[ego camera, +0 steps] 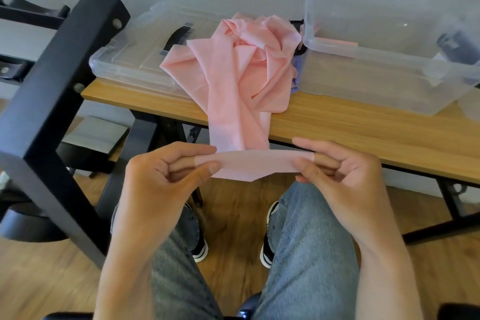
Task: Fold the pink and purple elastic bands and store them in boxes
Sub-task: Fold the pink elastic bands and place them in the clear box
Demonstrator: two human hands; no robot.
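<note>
A long pink elastic band (241,80) lies bunched on the wooden table and hangs over its front edge. My left hand (166,179) and my right hand (335,171) each pinch one side of the band's free end, stretching it flat between them above my knees. A sliver of the purple band (296,78) peeks out from under the pink heap. To the right on the table stands an open clear plastic box (368,86). Its clear lid (135,60), with a black handle, lies flat to the left, partly under the pink band.
The wooden table (363,132) has a black metal frame. A black rack (59,80) stands close on the left, with dark weights low down. My legs in jeans and my shoes are on the wooden floor below.
</note>
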